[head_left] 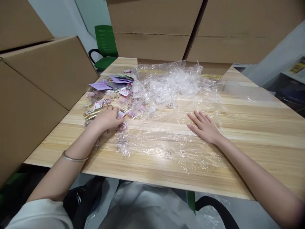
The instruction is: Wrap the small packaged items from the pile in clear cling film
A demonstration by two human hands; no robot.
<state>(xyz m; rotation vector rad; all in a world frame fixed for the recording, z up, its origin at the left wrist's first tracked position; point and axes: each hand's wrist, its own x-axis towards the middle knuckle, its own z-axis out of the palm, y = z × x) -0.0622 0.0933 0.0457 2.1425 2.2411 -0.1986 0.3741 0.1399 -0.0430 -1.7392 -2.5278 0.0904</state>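
Observation:
My left hand (pixel 108 119) is bent down over a heap of small packets on the left of the table. Its fingers curl inward with the tips hidden, and what they grip I cannot make out. A gold packet (pixel 94 113) lies beside the knuckles, and a white-and-red card (pixel 121 114) shows near the thumb. Flat and spread, my right hand (pixel 203 127) presses on a clear plastic sheet (pixel 162 143) laid across the wooden table (pixel 257 127). Small pink-patterned packets (pixel 132 113) lie between the hands, closer to the left one.
Crumpled clear plastic (pixel 171 79) is bunched at the table's far middle. Purple and grey packets (pixel 102 85) are piled at the back left. Large cardboard boxes (pixel 52 70) stand along the left, and more boxes (pixel 152 25) block the far side. A green chair (pixel 106 41) stands behind.

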